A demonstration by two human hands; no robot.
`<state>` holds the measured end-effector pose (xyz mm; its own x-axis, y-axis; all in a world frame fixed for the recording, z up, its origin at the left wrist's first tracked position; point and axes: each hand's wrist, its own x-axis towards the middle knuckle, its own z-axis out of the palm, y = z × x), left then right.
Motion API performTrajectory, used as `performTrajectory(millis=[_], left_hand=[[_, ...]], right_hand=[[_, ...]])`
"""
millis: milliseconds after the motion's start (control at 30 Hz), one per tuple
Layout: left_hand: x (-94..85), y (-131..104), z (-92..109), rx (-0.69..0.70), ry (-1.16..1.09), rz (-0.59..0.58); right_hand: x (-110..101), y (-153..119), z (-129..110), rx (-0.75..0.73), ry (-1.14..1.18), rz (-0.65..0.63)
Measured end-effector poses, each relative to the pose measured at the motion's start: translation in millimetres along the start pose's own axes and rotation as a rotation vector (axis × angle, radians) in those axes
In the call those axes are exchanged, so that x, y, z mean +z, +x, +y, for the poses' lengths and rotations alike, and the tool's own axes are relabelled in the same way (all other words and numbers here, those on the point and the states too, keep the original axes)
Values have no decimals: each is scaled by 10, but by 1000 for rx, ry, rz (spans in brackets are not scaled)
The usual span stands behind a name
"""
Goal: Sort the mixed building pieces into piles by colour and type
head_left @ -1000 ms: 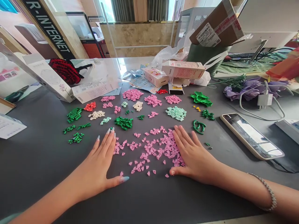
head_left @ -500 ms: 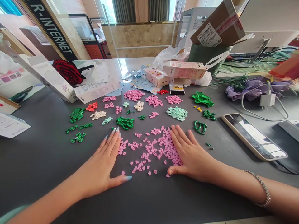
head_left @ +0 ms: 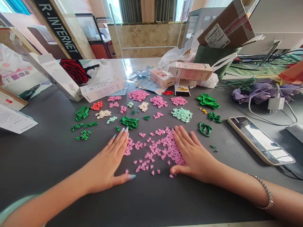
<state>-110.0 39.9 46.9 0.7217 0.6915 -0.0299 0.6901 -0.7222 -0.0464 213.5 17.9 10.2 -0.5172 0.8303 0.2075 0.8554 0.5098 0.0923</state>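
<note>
Small pink toy-brick pieces [head_left: 172,148] lie scattered between my two hands on the dark table [head_left: 142,201]. Along their left side lies my left hand [head_left: 112,160], fingers stretched out and thumb apart. Its finger edge touches a smaller cluster of pink pieces [head_left: 129,147]. My right hand [head_left: 195,157] rests flat at the right, with its fingers extended against the densest part of the pink heap. Neither hand holds anything. Just beyond my left fingertips sits a pile of dark green pieces [head_left: 129,122].
Sorted piles stand farther back, including mint pieces [head_left: 181,115], cream pieces [head_left: 103,114] and green leaf pieces [head_left: 208,101]. A phone [head_left: 260,140] lies at right, near purple flowers [head_left: 255,90] and a white charger [head_left: 276,103]. Pink boxes [head_left: 190,71] and a white box [head_left: 59,77] stand behind.
My left hand has slid a little to the right, bringing its pink pieces nearer the others. My right hand has shifted slightly left. The camera view has turned a little.
</note>
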Motion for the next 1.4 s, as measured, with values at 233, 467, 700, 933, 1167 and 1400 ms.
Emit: performTrajectory(millis=[233,467,700,933,1167,1400], left_hand=[[-31,117,124,16,-31,-63],[-26,181,178,4,-46,-82],[-47,234,209,-44,-96,-145],[-100,304,244,-72,-151,-192],[-145,375,288,-47,-190,-204],[-143,515,344,31,-222,-221]], right_hand=[[-4,-11,12,-1,2,-4],[-13,-20,12,3,7,15],[-14,66,64,29,107,26],[-38,201,96,27,287,-35],[-76,351,54,-33,429,-90],[-151,478,11,-142,592,-189]])
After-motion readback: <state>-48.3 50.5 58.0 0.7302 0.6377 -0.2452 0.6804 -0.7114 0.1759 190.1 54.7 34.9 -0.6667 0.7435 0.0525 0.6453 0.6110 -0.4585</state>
